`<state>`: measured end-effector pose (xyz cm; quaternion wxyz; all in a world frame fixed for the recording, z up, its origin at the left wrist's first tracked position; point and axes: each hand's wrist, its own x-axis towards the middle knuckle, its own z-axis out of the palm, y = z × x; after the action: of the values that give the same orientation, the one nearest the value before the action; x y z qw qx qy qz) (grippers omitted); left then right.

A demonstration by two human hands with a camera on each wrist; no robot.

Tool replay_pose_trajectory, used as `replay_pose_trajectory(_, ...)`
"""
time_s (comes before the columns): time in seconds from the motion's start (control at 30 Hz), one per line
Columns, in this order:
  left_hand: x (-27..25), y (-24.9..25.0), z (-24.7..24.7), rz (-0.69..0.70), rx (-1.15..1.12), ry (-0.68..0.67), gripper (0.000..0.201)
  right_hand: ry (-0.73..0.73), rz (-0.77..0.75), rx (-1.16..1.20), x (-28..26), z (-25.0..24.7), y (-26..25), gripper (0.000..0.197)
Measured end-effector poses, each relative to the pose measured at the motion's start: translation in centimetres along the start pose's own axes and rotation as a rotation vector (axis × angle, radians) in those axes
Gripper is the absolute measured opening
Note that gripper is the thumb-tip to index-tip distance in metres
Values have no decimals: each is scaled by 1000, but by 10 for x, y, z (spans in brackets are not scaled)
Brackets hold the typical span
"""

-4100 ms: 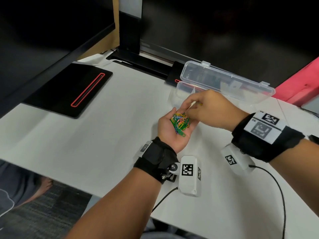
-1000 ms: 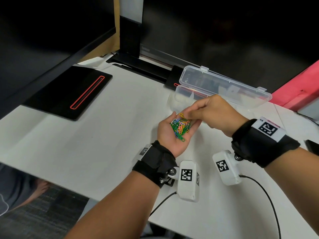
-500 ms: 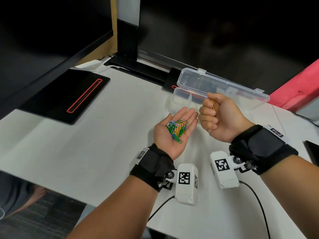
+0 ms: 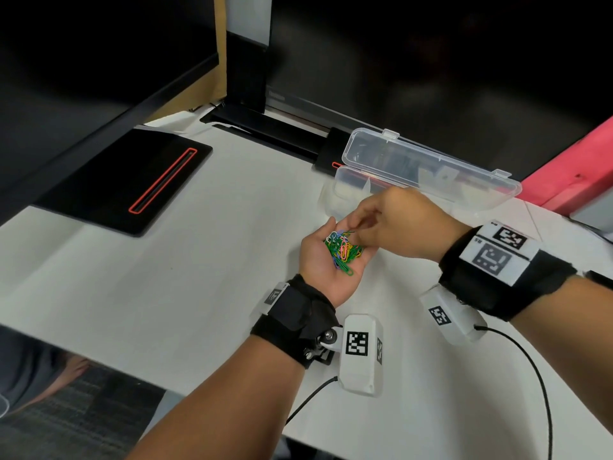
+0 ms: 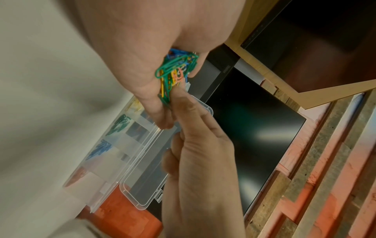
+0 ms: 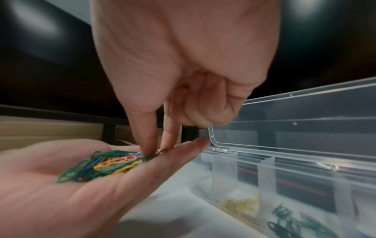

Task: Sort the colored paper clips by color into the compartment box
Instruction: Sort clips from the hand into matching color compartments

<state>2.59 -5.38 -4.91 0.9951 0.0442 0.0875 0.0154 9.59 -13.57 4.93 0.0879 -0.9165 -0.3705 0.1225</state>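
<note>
My left hand (image 4: 316, 257) lies palm up above the white table, fingers straight, carrying a tangle of colored paper clips (image 4: 343, 252). My right hand (image 4: 361, 231) reaches down onto the far side of that pile. Its thumb and forefinger pinch a green clip (image 6: 161, 152), and its other fingers are curled in. Just behind the hands stands the clear compartment box (image 4: 335, 197) with its lid (image 4: 431, 164) tipped back. Its sections hold yellow clips (image 6: 240, 204), green clips (image 6: 295, 223) and blue clips (image 5: 100, 149).
A black pad with a red-outlined slot (image 4: 132, 184) lies at the left. A monitor stand (image 4: 245, 78) rises at the back, and a red block (image 4: 580, 167) sits at the far right. Cables (image 4: 537, 376) trail from both wrist cameras. The table's front edge runs close below my left forearm.
Half a second ago my right hand was a raised fist beside the box, holding a yellow clip. It has since come back down onto the pile in my left palm.
</note>
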Motion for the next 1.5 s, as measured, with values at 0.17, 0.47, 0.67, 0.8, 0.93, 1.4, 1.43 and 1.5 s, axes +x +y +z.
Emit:
replay_pose_trajectory(0.17, 0, 0, 3, 3, -46, 28, 46, 166, -12, -63, 5, -2, 1, 5)
replay_pose_trajectory(0.47, -4, -1, 5, 13, -38, 72, 52, 88, -91, -58, 5, -5, -1, 6)
replay_pose_trajectory(0.67, -6, -2, 6, 5, -6, 96, 69, -16, -86, -265, 4, 0, -10, 16)
replay_pose_trajectory(0.8, -5, -2, 4, 2, -25, 95, 57, -9, -63, -262, 4, 2, -12, 10)
replay_pose_trajectory(0.93, -2, -2, 2, 5, -43, 68, 49, 14, -22, -21, 5, -1, -2, 2)
replay_pose_trajectory(1.4, 0, 1, 3, 10, -29, 67, 45, 36, 264, 942, -15, -9, 5, 25)
replay_pose_trajectory(1.43, 0, 2, 3, 13, -36, 64, 45, -2, 315, 1115, -15, -9, 9, 27)
replay_pose_trajectory(1.5, 0, 4, 3, 15, -52, 60, 46, -83, 353, 1395, -19, -8, 14, 21)
